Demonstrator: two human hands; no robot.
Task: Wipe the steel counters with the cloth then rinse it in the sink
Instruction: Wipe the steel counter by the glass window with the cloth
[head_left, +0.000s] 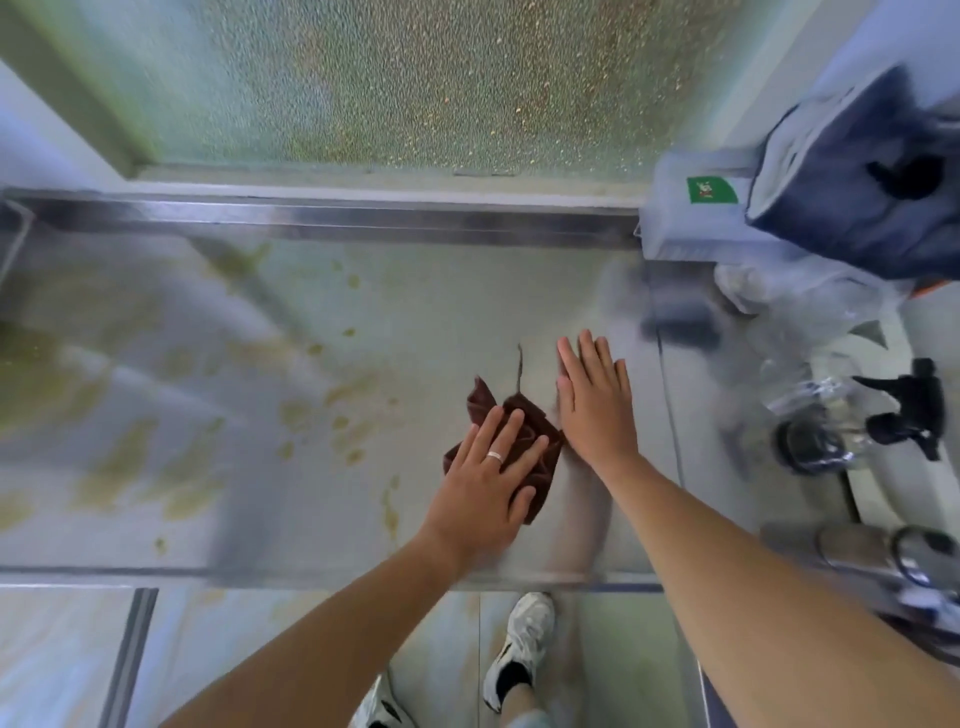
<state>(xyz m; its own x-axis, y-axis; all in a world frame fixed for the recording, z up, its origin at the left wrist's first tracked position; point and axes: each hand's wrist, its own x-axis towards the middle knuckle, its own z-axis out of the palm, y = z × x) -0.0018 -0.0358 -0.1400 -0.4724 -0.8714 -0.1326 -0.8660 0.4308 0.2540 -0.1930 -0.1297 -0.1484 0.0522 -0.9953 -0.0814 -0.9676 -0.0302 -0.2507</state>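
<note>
Two flat spread hands, left (485, 480) pressing crumpled maroon cloth (524, 436), right (597, 410) on smeared steel counter (260, 415).

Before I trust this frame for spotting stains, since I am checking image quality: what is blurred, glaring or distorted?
Head view: the hands and cloth are fairly sharp; the left hand lies flat on the cloth, the right hand flat on the counter. The counter's left part and the items at right smear with motion blur; the steel mirrors the window; wide-angle bending curves the edges.

text: none legible | green label (711, 190) on pale box (691, 218): print too blurred to read
</note>
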